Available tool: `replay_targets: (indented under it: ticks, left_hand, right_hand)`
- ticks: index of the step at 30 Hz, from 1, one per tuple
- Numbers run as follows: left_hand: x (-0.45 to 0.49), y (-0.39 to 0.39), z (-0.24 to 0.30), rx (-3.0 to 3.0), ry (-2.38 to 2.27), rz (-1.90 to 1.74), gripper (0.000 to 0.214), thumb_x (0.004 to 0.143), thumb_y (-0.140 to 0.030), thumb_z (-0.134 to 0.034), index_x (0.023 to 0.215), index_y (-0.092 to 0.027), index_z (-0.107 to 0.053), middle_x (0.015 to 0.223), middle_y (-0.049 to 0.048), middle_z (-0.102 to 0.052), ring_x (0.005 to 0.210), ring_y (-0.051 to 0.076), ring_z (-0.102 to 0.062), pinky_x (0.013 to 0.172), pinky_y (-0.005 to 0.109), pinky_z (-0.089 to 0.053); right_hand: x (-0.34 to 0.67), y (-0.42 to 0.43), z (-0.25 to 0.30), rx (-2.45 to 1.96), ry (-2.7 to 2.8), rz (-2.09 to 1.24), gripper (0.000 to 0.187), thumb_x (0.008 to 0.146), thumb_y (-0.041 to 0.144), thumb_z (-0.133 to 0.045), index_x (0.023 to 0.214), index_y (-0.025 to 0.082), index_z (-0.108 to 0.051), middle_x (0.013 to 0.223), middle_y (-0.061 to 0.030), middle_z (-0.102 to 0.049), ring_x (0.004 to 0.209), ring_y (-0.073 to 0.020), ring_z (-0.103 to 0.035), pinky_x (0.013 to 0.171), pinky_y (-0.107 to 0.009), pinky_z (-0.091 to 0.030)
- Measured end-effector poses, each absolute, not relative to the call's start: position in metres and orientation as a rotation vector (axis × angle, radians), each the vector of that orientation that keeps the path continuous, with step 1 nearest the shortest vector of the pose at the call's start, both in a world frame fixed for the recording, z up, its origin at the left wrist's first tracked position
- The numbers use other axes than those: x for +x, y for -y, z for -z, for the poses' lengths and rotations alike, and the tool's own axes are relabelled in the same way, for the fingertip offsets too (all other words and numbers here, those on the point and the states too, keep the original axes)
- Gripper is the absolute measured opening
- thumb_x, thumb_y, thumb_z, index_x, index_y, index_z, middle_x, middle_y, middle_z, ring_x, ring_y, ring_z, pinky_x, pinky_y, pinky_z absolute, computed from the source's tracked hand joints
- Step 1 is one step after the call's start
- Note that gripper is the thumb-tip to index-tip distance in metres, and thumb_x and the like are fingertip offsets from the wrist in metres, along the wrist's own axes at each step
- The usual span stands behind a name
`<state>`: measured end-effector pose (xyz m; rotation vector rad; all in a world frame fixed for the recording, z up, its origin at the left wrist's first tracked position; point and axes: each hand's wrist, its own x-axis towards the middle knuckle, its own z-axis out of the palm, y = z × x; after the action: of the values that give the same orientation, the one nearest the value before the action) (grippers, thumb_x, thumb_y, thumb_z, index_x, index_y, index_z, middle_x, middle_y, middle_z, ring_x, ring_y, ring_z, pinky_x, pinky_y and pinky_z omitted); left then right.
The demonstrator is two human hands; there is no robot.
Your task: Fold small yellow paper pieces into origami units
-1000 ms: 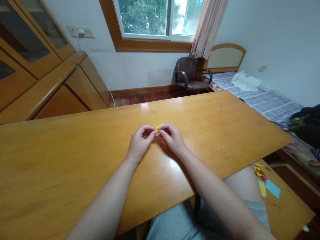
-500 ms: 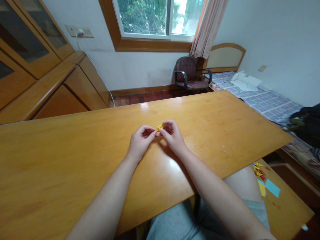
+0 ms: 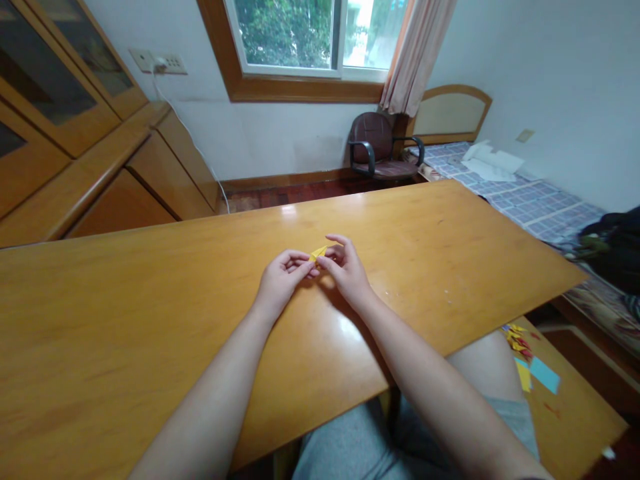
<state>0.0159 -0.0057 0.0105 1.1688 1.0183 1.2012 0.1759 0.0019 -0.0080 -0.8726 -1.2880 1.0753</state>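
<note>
Between my two hands is a small piece of folded yellow paper point(image 3: 318, 253), with a pointed tip toward the upper right. My left hand point(image 3: 286, 277) pinches its left side between thumb and fingers. On the other side, my right hand point(image 3: 347, 270) grips it with the thumb in front, while the index finger is raised off the paper. Both hands are just above the wooden table point(image 3: 175, 300). The paper's lower part is hidden by my thumbs and fingers.
A lower wooden bench point(image 3: 580, 420) at the right bears several small yellow and red folded papers point(image 3: 519, 343), a blue paper sheet point(image 3: 545, 376) and a yellow sheet point(image 3: 523, 375). Beyond the table stand an armchair point(image 3: 375, 143) and a bed point(image 3: 530, 207).
My right index finger has lifted and straightened away from the paper. More of the yellow paper shows now, its pointed tip visible. The hands stay in about the same place.
</note>
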Motion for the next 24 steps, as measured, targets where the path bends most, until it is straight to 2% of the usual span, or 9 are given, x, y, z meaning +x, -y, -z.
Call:
replay_targets:
  ticks: [4, 16, 24]
  left_hand:
    - [0.0147, 0.0044, -0.0084, 1.136, -0.999, -1.229, 0.035, 0.069, -0.037, -0.083, 0.087, -0.016, -0.063, 0.074, 0.0036, -0.074, 0.072, 0.018, -0.072, 0.074, 0.03, -0.055]
    - [0.0165, 0.0054, -0.0089, 1.13, -0.993, -1.179, 0.035, 0.068, -0.036, -0.084, 0.087, -0.016, -0.062, 0.074, 0.003, -0.073, 0.072, 0.017, -0.071, 0.077, 0.029, -0.055]
    - [0.0132, 0.0072, -0.0089, 1.037, -0.976, -1.02, 0.034, 0.073, -0.044, -0.077, 0.082, -0.015, -0.062, 0.071, 0.0052, -0.073, 0.064, 0.017, -0.071, 0.063, 0.027, -0.056]
  right_hand:
    - [0.1757, -0.0022, 0.0079, -0.809, 1.251, -1.179, 0.045, 0.083, 0.032, -0.069, 0.122, 0.026, -0.048, 0.085, 0.003, -0.064, 0.081, -0.0135, -0.063, 0.079, -0.03, -0.049]
    - [0.1753, -0.0013, 0.0029, -0.814, 1.183, -1.215, 0.044, 0.077, 0.028, -0.073, 0.116, 0.024, -0.052, 0.077, 0.0046, -0.065, 0.075, -0.0127, -0.062, 0.074, -0.028, -0.048]
    - [0.177, -0.0002, -0.0006, -0.866, 1.188, -1.167, 0.043, 0.077, 0.03, -0.073, 0.114, 0.024, -0.053, 0.076, 0.005, -0.06, 0.073, -0.012, -0.058, 0.07, -0.027, -0.045]
